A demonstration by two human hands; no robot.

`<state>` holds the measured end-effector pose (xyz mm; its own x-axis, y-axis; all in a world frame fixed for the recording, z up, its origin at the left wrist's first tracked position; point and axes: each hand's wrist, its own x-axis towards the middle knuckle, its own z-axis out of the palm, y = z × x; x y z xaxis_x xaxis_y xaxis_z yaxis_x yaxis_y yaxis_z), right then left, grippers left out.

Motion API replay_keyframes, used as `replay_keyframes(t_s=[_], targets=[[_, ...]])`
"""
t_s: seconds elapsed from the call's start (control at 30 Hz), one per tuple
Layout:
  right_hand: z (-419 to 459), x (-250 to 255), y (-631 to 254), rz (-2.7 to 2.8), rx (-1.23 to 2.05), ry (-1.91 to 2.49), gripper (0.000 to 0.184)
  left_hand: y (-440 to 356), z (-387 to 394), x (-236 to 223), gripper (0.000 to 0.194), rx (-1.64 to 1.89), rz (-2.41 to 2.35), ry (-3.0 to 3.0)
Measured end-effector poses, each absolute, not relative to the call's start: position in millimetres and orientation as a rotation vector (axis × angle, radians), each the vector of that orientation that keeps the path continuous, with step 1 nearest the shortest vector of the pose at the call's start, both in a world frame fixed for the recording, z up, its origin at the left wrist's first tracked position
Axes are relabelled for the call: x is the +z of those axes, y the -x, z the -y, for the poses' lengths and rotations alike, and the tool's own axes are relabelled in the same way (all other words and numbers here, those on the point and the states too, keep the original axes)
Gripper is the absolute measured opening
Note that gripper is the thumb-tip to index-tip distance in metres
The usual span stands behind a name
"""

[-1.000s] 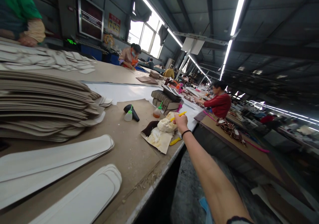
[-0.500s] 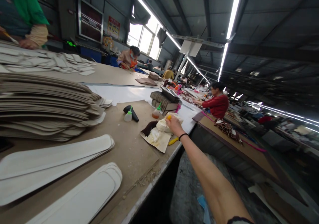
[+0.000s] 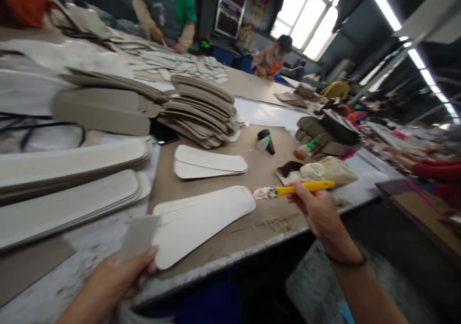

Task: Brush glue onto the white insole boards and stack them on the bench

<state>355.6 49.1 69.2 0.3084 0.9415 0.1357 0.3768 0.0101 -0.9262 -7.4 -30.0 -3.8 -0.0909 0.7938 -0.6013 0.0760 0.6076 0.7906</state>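
Observation:
My right hand (image 3: 320, 213) is closed around a brush with a yellow handle (image 3: 284, 190). Thick whitish paste coats the brush's head, which points left over the tabletop (image 3: 266, 216). At the lower left, my left hand (image 3: 118, 278) pinches a small grey card (image 3: 140, 236), thumb on top. That card touches or overlaps the near left end of a fanned stack of long white panels (image 3: 209, 223); which one I cannot tell. Just beyond the brush lies a cream, paste-smeared cloth or bag (image 3: 333, 169) beside a dark-lined piece.
Behind the panels rises a pile of curved grey-brown pieces (image 3: 201, 113). Two small green-tipped bottles (image 3: 264, 143) (image 3: 302, 152) stand farther back. More long white panels (image 3: 72, 204) lie left. A worker in green (image 3: 165, 7) stands across the table; a red sleeve (image 3: 437, 168) shows right.
My view has swung left. The right hand, earlier at the cream cloth with something yellow in its fingers, now holds the pasted brush over the table. My left hand with the grey card has come into view.

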Motion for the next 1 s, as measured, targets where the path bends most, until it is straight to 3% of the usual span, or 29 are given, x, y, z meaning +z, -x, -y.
replay_keyframes(t_s=[0.17, 0.3, 0.73, 1.0], targets=[[-10, 42, -243, 1.159, 1.223, 1.257, 0.028, 6, 25, 5, 0.054, 0.751, -1.469, -0.628], [-7, 26, -202, 1.209, 1.316, 1.216, 0.027, 5, 22, 9, 0.05, 0.749, -1.441, -0.616], [-6, 35, -189, 1.414, 1.16, 1.334, 0.029, 10, 26, 6, 0.046, 0.747, -1.412, -0.647], [-19, 24, -250, 1.567, 0.583, 1.566, 0.024, 5, 31, -2, 0.052, 0.78, -1.518, -0.612]])
